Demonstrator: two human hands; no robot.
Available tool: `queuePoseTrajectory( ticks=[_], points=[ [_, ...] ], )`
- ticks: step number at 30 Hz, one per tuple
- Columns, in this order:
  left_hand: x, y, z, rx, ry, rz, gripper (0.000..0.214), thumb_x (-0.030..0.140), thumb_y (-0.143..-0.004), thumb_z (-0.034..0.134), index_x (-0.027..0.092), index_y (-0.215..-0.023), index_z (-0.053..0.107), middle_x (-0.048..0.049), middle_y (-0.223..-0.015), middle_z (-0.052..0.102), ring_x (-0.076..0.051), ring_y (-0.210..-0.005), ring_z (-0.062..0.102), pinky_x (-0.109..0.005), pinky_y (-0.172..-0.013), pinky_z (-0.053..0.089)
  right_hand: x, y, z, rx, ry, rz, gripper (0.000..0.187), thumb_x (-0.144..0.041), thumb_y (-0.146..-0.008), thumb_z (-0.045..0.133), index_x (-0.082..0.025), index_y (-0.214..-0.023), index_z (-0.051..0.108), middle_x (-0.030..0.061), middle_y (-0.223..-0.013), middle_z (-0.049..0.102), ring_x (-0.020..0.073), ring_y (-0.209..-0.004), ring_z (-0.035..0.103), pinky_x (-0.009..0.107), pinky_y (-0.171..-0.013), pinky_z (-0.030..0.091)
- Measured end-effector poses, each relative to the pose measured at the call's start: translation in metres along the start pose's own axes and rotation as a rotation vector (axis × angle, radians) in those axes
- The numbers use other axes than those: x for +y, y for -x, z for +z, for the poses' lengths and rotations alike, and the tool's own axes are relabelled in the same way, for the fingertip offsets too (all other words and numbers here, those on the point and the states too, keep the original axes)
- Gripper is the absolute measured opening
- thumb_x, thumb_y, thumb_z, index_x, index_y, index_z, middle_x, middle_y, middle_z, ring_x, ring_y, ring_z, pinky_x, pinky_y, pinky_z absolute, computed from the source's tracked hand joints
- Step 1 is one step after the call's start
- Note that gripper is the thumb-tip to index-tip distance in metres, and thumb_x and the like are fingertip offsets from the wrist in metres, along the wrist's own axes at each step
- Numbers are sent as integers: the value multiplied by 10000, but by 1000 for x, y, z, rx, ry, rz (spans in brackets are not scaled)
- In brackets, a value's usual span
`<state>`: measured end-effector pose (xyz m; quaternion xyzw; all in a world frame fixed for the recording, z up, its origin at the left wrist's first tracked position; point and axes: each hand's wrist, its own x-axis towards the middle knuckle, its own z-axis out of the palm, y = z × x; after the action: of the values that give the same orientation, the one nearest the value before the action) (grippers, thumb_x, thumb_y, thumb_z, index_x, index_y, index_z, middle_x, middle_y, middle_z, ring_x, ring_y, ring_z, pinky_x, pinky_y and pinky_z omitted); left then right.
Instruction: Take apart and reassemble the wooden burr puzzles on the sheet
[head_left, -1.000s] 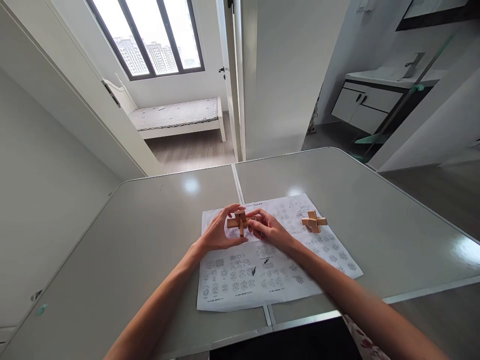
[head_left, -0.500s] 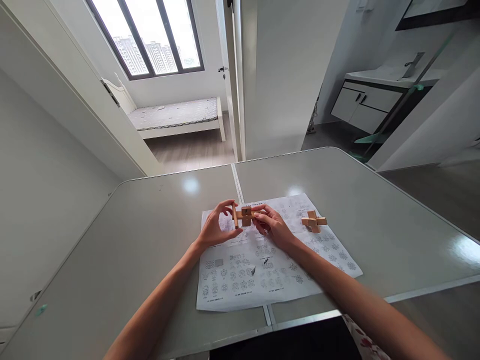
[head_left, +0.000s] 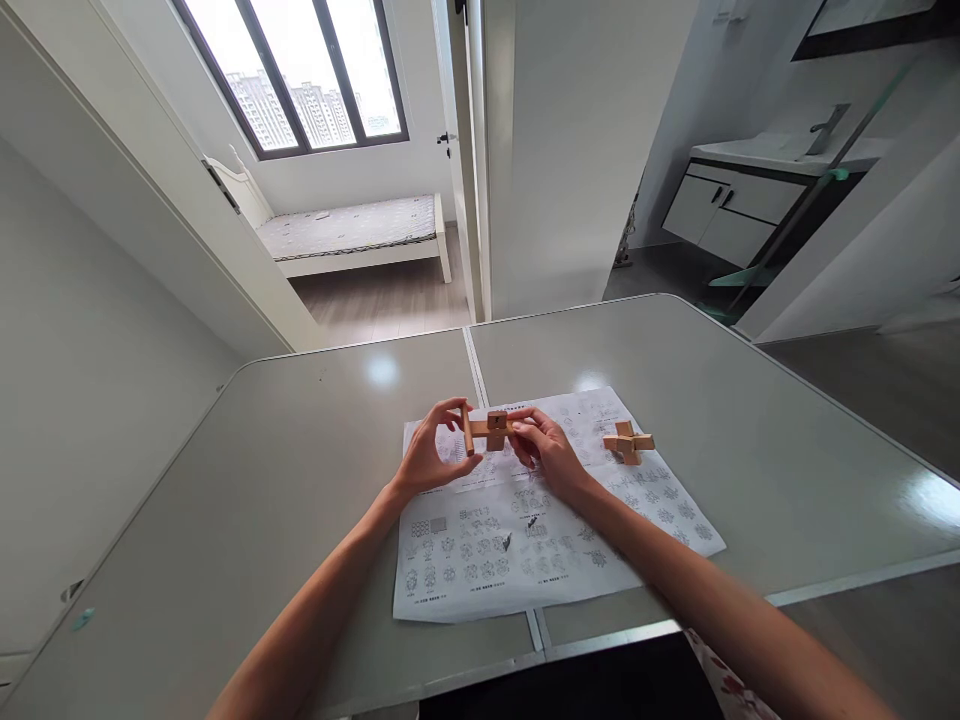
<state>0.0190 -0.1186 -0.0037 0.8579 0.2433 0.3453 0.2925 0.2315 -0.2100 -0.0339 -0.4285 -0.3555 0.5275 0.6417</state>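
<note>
A small wooden interlocking puzzle (head_left: 491, 431) is held just above a printed instruction sheet (head_left: 525, 540) on the grey table (head_left: 262, 500). My left hand (head_left: 429, 455) pinches one wooden bar (head_left: 468, 431) at the puzzle's left end, pulled a little away from the core. My right hand (head_left: 546, 450) grips the rest of the puzzle from the right. A second, assembled wooden cross puzzle (head_left: 628, 441) lies on the sheet to the right, untouched.
The table has a seam down its middle and a near edge close to my body. Beyond it stand a white pillar (head_left: 570, 150), a doorway to a room with a bed (head_left: 352, 230), and a sink cabinet (head_left: 742, 200) at the right.
The puzzle has been lifted slightly and turned. My left hand has drawn one bar out to the left while my right hand keeps the remaining pieces.
</note>
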Motion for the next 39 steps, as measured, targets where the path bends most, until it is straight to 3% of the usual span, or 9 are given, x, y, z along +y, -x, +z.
queuePoseTrajectory(
  ticks=[6,11,16,19,24,29,34,39],
  points=[
    [-10,2,1,22,-34,-41,711,398,-780,809,252,-1400,492,-100,-1261,680,-234,-990,692,-425,-934,566,-4,-10,-18,116,-29,18,194,-376,-833,649,-222,-932,586,-68,-614,485,103,-475,350,249,-439,263],
    [-16,3,8,6,-180,-49,801,449,-780,846,281,-1460,457,-92,-1298,642,-252,-1063,679,-428,-943,567,-5,-6,-13,74,-11,32,201,-388,-845,659,-213,-934,617,-60,-613,509,103,-482,376,252,-456,287],
    [-19,4,14,-83,-399,11,839,469,-819,821,272,-1523,411,-115,-1374,617,-334,-1248,587,-536,-1087,474,-6,-3,-6,36,5,32,213,-401,-859,669,-203,-931,638,-58,-606,520,100,-490,387,250,-475,304],
    [-19,4,16,-127,-478,28,770,505,-842,793,265,-1497,466,-112,-1338,641,-352,-1245,561,-550,-1075,464,-6,-3,-7,29,8,30,219,-408,-859,673,-204,-929,636,-61,-602,514,101,-488,383,252,-478,304],
    [-19,3,17,-96,-502,23,654,537,-872,753,262,-1431,555,-117,-1317,638,-354,-1266,534,-554,-1095,441,-6,-3,-7,18,17,19,226,-423,-867,675,-210,-934,640,-61,-600,509,106,-488,381,258,-480,306],
    [-16,3,16,-116,-483,93,535,482,-858,763,272,-1327,614,-110,-1361,614,-354,-1313,503,-560,-1113,435,-6,-2,-8,-15,34,9,224,-432,-887,661,-215,-940,641,-58,-611,518,108,-482,385,263,-480,308],
    [-13,5,15,-179,-438,263,528,479,-870,759,264,-1321,589,-120,-1443,588,-352,-1361,489,-556,-1118,443,-7,0,-7,-103,69,-5,238,-438,-912,662,-217,-1000,646,-63,-617,549,107,-475,410,266,-495,310],
    [-9,5,13,-210,-392,216,268,344,-971,664,325,-1238,670,-62,-1377,645,-291,-1305,559,-538,-1111,469,-11,5,-3,-241,108,18,310,-479,-917,706,-221,-1082,656,-25,-738,643,112,-513,478,267,-512,332]
  ],
)
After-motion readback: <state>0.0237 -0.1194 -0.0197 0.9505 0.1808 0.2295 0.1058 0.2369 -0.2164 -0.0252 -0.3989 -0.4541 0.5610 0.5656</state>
